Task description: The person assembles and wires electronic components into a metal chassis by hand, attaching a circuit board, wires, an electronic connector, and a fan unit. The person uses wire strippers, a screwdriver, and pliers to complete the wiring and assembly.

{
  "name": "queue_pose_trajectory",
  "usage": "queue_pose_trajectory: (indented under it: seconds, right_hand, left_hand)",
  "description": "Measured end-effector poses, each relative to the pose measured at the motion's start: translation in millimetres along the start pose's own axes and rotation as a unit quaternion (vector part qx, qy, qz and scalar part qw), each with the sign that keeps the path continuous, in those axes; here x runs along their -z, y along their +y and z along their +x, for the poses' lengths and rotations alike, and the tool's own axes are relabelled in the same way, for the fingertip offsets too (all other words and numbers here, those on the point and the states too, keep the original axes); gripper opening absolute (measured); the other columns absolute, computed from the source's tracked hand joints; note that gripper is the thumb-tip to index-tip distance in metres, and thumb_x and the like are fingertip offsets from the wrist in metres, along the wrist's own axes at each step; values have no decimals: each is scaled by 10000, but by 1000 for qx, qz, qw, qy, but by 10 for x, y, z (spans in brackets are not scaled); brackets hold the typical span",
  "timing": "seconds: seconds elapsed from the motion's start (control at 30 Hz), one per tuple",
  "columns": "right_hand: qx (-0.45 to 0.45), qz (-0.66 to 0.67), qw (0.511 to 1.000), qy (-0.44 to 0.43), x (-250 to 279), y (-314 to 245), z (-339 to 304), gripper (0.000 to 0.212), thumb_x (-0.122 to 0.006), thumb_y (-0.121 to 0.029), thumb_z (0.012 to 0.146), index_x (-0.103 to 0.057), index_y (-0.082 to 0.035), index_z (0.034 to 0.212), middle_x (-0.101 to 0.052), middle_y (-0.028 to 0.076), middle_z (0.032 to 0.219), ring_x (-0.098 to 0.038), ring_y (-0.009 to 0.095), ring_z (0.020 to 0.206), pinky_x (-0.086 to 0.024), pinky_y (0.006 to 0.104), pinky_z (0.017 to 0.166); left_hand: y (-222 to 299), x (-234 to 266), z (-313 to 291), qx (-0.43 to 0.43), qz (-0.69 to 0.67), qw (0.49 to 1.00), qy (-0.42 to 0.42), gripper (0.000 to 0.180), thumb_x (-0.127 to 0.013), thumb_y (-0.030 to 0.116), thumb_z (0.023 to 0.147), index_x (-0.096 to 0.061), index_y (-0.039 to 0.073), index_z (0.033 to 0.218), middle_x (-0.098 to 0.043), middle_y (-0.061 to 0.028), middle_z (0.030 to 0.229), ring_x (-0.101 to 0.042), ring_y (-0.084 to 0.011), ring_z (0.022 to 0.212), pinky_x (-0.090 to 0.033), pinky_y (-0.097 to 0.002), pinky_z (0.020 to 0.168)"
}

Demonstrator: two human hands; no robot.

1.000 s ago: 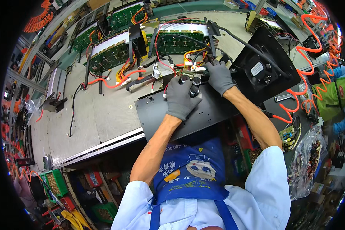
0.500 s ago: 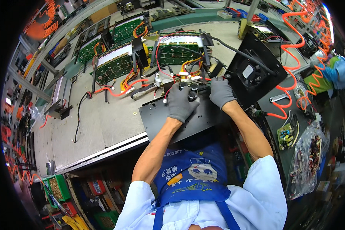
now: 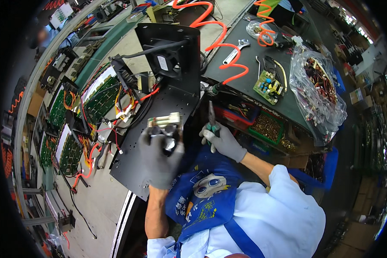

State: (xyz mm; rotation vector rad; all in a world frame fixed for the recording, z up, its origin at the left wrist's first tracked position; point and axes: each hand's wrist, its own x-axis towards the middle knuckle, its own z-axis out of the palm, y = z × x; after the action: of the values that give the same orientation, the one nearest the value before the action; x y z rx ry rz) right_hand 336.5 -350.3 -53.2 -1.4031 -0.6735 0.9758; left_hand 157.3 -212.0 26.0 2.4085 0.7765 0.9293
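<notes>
My left hand (image 3: pixel 159 161), in a grey glove and slightly blurred, is closed round a small circuit board (image 3: pixel 170 120) with dark round capacitors on it. It holds this board above a black metal plate (image 3: pixel 133 165). Pliers with green handles (image 3: pixel 211 114) point upward in my gloved right hand (image 3: pixel 228 145), to the right of the plate and in front of my apron. A black panel with a fan (image 3: pixel 163 63) stands at the plate's far end. Red and black cables (image 3: pixel 144 99) run along the plate's left side.
Green circuit boards with wire bundles (image 3: pixel 101 99) stand on the bench at left. On the dark side table lie a wrench (image 3: pixel 236 52), a small yellow-green circuit board (image 3: pixel 268 88) and a clear bag of wires (image 3: pixel 316 86). Below is a green bin of screws (image 3: pixel 266 129). A coiled orange hose (image 3: pixel 219 34) hangs across.
The view has swung to the right. Both hands have come away from the wiring: the left lifts the capacitor board, and the right has drawn back beside the plate with the pliers.
</notes>
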Motion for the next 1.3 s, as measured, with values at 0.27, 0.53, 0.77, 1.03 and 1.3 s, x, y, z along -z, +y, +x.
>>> queue_pose_trajectory:
  seconds: [0.27, 0.53, 0.77, 1.03, 1.3]
  right_hand:
    - [96, 183, 958, 197, 460, -177, -523, 380, -667, -381, 986, -617, -77, 1208, -661, 1, 993, -600, 53, 780, -449, 204, 553]
    - [191, 256, 898, 301, 1620, -391, -381, 349, -596, -181, 1027, -553, -44, 1345, -646, 91, 1250, -658, 221, 1111, -549, 396, 983]
    - [84, 46, 941, 324, 3758, -442, 104, 258, -618, -244, 1008, -682, -51, 1168, -710, 35, 1025, -657, 160, 829, -535, 316, 676]
    - [47, -249, 874, 415, 3611, -141, 228, 196, -727, -169, 924, -679, 1, 1009, -689, 50, 822, -600, 159, 633, -454, 337, 554]
    - [172, -256, 777, 549, 2200, -462, -69, 388, -689, -338, 992, -664, 2, 1177, -743, 61, 911, -639, 117, 679, -467, 247, 523]
  left_hand:
    - [703, -918, 112, -185, -138, 970, -73, 518, -893, 260, 715, -650, 78, 1134, -467, -303, 1421, -581, -485, 1217, -527, -505, 978]
    - [1361, -1741, 736, -307, -239, 920, -44, 652, -889, 249, 656, -600, 73, 1213, -447, -341, 1410, -513, -521, 1247, -460, -536, 1044]
    - [1384, -1960, 503, -263, -223, 938, -40, 658, -816, 250, 738, -543, 47, 1301, -425, -304, 1442, -469, -474, 1323, -431, -527, 1083]
    - [219, -953, 104, -103, -150, 982, -53, 402, -733, 232, 856, -622, 48, 1195, -586, -206, 1320, -594, -375, 1192, -490, -476, 1022]
    - [-1169, 439, 9, 108, 60, 980, 154, 344, -685, 110, 891, -619, 17, 1215, -641, -200, 1205, -632, -384, 1124, -514, -424, 979]
